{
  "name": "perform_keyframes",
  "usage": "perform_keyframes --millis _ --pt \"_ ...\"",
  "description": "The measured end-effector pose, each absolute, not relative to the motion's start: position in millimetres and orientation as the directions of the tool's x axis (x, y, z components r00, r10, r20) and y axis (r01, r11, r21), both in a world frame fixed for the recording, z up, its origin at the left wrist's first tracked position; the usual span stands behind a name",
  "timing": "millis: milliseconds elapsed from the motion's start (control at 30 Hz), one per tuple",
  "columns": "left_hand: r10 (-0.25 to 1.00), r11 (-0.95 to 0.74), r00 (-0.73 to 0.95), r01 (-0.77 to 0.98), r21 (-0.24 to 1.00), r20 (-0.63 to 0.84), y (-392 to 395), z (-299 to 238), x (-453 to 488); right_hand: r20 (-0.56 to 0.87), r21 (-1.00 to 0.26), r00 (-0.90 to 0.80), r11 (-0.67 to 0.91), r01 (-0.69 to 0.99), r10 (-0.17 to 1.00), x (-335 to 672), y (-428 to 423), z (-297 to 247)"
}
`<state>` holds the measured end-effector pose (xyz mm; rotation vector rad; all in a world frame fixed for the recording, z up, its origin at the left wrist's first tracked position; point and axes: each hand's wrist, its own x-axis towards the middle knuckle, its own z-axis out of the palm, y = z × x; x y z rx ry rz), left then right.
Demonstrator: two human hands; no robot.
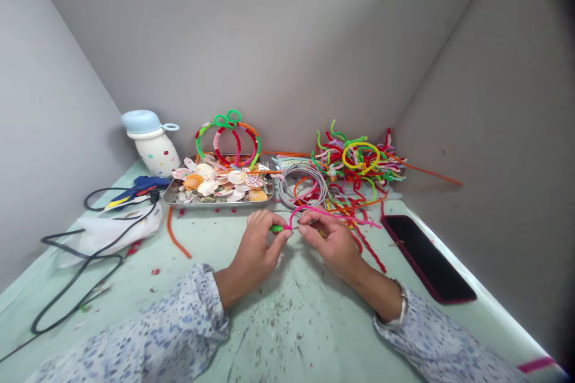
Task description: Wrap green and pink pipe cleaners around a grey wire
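Observation:
My left hand [258, 244] pinches a short green fuzzy length of pipe cleaner [277, 228] between thumb and fingers, close to the table's middle. At its right end a bright pink pipe cleaner [293, 213] is bent round and runs up and over to the right. My right hand [330, 239] is closed with its fingertips beside this junction, and the pink strand passes along its index finger. A bit of thin grey wire [295, 227] shows between the two hands. Exactly what lies under the right fingertips is partly hidden.
Behind my hands stand a metal tray [220, 204] of seashells, a coil of grey wire [324, 182] and a tangled heap of coloured pipe cleaners [354, 158]. Wrapped rings [259, 143] rest at the tray. Left are a white bottle [155, 152], pliers [144, 187] and black cable [81, 254]; right, a phone [429, 257].

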<state>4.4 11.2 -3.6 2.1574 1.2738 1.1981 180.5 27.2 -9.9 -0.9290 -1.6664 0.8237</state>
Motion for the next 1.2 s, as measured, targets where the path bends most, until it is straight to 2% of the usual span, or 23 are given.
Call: perform_keyframes --millis 367,467,733,1067,1200 --pt "0.851 -0.525 0.273 0.450 0.723 0.448 8.0 -2.3 3.1 0.642 -0.667 -0.243 0.686 0.291 0.727 182.7 26.7 -14.3" --pt "0.849 -0.528 0.278 0.446 0.722 0.449 8.2 -2.8 3.8 0.649 -0.642 -0.266 0.701 0.311 0.713 183.4 26.5 -15.7" --pt "0.841 -0.542 0.279 0.445 0.713 0.464 9.5 -3.6 3.5 0.589 -0.669 -0.257 0.640 0.377 0.767 184.8 25.6 -14.4" --pt "0.837 -0.546 0.284 0.449 0.707 0.467 8.9 -2.7 3.8 0.679 -0.546 -0.294 0.730 0.412 0.673 185.8 26.8 -15.6" --pt "0.834 -0.552 0.285 0.444 0.706 0.473 9.4 -3.4 3.4 0.664 -0.555 -0.300 0.720 0.417 0.685 185.7 26.3 -14.2"
